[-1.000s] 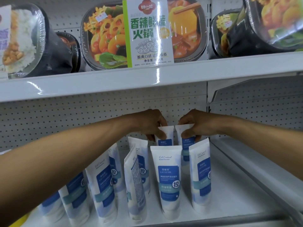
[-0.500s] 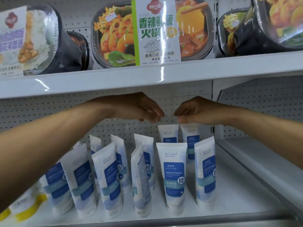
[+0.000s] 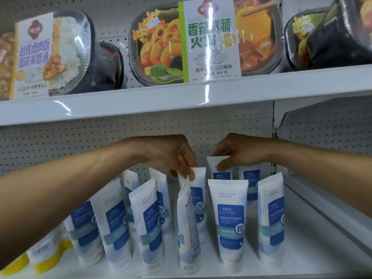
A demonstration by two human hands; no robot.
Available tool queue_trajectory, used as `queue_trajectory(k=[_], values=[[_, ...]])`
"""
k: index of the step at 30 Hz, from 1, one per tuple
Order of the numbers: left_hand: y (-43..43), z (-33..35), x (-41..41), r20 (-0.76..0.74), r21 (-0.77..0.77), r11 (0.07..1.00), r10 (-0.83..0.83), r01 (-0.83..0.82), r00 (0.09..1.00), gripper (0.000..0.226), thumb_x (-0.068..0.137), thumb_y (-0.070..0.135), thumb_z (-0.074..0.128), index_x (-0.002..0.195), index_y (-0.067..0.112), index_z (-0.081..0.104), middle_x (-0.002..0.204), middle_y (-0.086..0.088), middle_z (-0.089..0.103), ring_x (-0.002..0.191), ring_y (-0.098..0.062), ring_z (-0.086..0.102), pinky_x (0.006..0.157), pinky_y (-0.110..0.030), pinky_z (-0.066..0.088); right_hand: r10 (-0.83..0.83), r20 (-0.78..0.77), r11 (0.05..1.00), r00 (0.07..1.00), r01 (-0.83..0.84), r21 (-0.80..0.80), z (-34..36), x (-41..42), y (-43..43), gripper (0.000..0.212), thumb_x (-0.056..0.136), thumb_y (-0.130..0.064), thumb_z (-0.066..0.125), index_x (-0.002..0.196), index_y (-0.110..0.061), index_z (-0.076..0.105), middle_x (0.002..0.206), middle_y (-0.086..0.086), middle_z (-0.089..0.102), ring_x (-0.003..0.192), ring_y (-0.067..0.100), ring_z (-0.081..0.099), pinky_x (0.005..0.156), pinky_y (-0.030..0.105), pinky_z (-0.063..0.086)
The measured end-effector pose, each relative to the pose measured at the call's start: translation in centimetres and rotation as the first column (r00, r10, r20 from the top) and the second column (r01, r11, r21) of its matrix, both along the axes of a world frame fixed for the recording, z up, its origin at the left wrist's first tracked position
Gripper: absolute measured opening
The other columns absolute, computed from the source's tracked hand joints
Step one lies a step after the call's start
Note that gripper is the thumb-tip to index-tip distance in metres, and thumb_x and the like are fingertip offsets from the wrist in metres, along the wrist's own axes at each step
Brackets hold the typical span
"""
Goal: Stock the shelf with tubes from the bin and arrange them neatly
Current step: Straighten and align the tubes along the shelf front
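My left hand (image 3: 173, 156) pinches the top of 1 tube (image 3: 198, 185) just under its fingers (image 3: 190, 174); my right hand (image 3: 241, 152) pinches a rear tube (image 3: 221, 175) at its fingertips (image 3: 220, 167). I'd turn both labels forward, seat the caps flat on the shelf (image 3: 314, 248), then release gently.

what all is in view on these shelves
tubes: about eleven, white and blue, standing on lower shelf; one turned side-on
yellow items: at least two, white and yellow, lower shelf far left
meal trays: at least five, black with colourful sleeves, upper shelf
pegboard: one, white, behind the tubes
left hand: pinches top of middle tube
right hand: pinches top of rear tube
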State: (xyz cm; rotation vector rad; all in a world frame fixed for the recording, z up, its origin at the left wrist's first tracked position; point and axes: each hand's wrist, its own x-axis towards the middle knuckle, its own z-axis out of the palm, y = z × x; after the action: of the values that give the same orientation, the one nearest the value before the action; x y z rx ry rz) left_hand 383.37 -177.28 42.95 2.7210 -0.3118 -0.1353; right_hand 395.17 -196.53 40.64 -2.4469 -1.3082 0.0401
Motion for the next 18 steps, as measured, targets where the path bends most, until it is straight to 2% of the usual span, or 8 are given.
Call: queue_trajectory(k=[6, 10, 14, 18], values=[[1.0, -0.5, 1.9, 0.1, -0.004, 0.992, 0.122, -0.122, 0.988, 0.016, 0.082, 0.014, 0.076, 0.097, 0.009, 0.076, 0.089, -0.001, 0.077, 0.082, -0.013, 0.073, 0.07, -0.028, 0.061, -0.004, 0.007, 1.0, 1.0, 0.004, 0.008, -0.5, 0.0, 0.4, 0.011, 0.082, -0.027, 0.074, 0.09, -0.022, 0.069, 0.096, -0.006, 0.072, 0.09, 0.012, 0.067, 0.09, 0.04, 0.055], [1.4, -0.8, 3.0, 0.149, 0.005, 0.989, 0.144, -0.146, 0.978, 0.021, 0.081, 0.014, 0.076, 0.1, 0.007, 0.075, 0.091, -0.004, 0.076, 0.083, -0.018, 0.073, 0.072, -0.033, 0.062, -0.007, -0.001, 1.0, 1.0, 0.007, 0.014, -0.5, -0.2, 0.5, 0.013, 0.083, -0.025, 0.073, 0.095, -0.021, 0.069, 0.1, -0.007, 0.072, 0.092, 0.009, 0.066, 0.091, 0.035, 0.054], [1.4, -1.0, 3.9, 0.167, 0.002, 0.991, 0.128, -0.131, 0.978, 0.023, 0.082, 0.014, 0.076, 0.104, 0.007, 0.074, 0.097, -0.005, 0.075, 0.086, -0.016, 0.072, 0.071, -0.028, 0.061, -0.012, -0.016, 1.0, 1.0, 0.013, 0.029, -0.6, -0.3, 0.4, 0.013, 0.084, -0.024, 0.071, 0.096, -0.02, 0.07, 0.099, -0.009, 0.072, 0.092, 0.007, 0.066, 0.09, 0.031, 0.053], [1.6, -1.1, 4.3, 0.17, -0.015, 0.993, 0.121, -0.12, 0.978, 0.025, 0.083, 0.013, 0.074, 0.106, 0.006, 0.073, 0.101, -0.005, 0.074, 0.089, -0.016, 0.071, 0.073, -0.029, 0.061, -0.023, -0.035, 0.999, 0.999, 0.024, 0.041, -0.7, -0.3, 0.2, 0.017, 0.084, -0.024, 0.072, 0.1, -0.02, 0.071, 0.1, -0.011, 0.071, 0.094, 0.007, 0.065, 0.087, 0.026, 0.053]])
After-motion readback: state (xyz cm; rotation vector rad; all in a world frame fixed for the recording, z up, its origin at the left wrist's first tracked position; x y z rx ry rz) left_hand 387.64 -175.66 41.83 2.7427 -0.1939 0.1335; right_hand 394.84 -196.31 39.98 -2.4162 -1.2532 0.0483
